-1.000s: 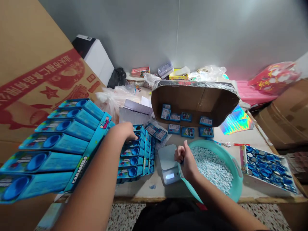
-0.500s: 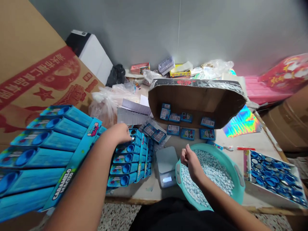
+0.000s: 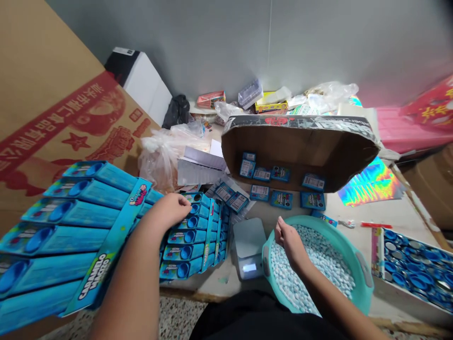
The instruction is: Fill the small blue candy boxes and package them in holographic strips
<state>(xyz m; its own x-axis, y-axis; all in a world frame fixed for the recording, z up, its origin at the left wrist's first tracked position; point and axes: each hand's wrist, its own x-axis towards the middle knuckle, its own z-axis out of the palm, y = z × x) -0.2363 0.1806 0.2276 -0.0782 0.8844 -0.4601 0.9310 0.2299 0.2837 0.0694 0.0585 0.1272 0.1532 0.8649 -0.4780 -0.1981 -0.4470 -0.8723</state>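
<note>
My left hand point(image 3: 171, 210) rests with curled fingers on the top row of a blue display tray of round holes point(image 3: 198, 233), its fingertips closed on something small I cannot make out. My right hand point(image 3: 288, 238) hovers closed over the near-left side of a teal basin point(image 3: 363, 278) full of pale blue and white candies point(image 3: 318, 264). Whether candy sits in that fist is hidden. A small grey digital scale point(image 3: 249, 248) stands between the tray and the basin.
A larger blue display tray point(image 3: 67, 231) leans at the left against a big printed carton point(image 3: 53, 108). A tilted cardboard lid point(image 3: 297, 151) shelters several small blue packets point(image 3: 281, 198). A box of blue round caps point(image 3: 414, 264) sits at the right. Bags and clutter line the wall.
My right hand moved from the scale's edge to above the candies in the basin. My left hand drew back slightly along the tray's top row.
</note>
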